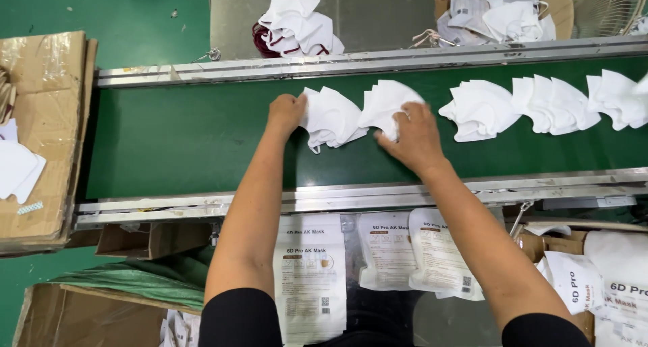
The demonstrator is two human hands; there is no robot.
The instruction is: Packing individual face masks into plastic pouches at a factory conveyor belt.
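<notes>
On the green conveyor belt (189, 138) lie white folded face masks in small stacks. My left hand (285, 112) grips the left edge of one stack of masks (333, 119). Just right of it, my right hand (413, 138) rests on a second mask stack (383, 104), fingers closed over its lower right side. Further stacks of white masks (480, 109) (553, 104) (615, 97) lie in a row along the belt to the right.
Printed white mask pouches (310, 273) (386, 249) (439, 252) lie on a table below the belt's metal rail (169, 208). Cardboard boxes (40, 131) stand left. Beyond the belt sit loose masks (297, 24) and a box of masks (503, 13). More pouches (587, 286) fill a box at right.
</notes>
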